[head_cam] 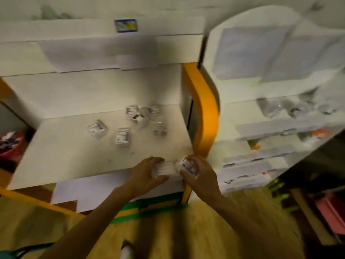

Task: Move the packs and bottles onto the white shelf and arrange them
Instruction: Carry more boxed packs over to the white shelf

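The white shelf [61,157] fills the middle of the blurred head view. On it lie several small clear packs with blue labels, among them one at the left [97,128], one in the middle [122,137] and one further back [132,111]. A clear bottle [160,128] stands to their right. At the shelf's front right edge my left hand [144,174] grips a clear pack [165,168]. Right beside it my right hand [200,174] holds another clear pack with a blue label [187,166]. The two held packs nearly touch.
An orange post [204,113] borders the shelf on the right. Beyond it stands a second white rack [261,128] with clear bottles and papers. A red basket [11,144] sits at the far left. Wooden floor lies below, with pink items at the right edge.
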Demonstrator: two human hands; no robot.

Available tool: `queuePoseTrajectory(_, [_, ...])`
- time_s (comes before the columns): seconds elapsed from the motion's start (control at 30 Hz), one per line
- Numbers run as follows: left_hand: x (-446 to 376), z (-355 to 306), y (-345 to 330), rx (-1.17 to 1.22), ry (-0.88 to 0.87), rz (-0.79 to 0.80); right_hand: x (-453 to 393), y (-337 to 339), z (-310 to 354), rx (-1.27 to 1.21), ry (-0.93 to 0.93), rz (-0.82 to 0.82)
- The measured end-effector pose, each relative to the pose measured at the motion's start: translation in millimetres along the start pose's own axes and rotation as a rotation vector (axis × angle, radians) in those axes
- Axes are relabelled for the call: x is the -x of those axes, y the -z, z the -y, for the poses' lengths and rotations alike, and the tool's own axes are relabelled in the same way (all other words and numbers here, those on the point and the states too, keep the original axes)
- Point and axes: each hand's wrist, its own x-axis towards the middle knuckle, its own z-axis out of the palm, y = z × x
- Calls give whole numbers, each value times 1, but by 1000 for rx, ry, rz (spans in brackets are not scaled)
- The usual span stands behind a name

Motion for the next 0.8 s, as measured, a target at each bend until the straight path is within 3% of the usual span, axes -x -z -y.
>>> queuePoseTrajectory(0.23, [-18,-118,-100,61,-92,71,70,124,-97,30,-146,-106])
queuePoseTrajectory(0.4, [-55,-185,-137,107,-118,71,78,177,-145,47,-194,-119])
queuePoseTrajectory(0.57, [-96,-213,-152,123,-69,45,62,196,-172,44,-217,-107])
queuePoseTrajectory(0.8, [-164,-222,-172,168,46,-66,-9,211,-206,141,-77,-68])
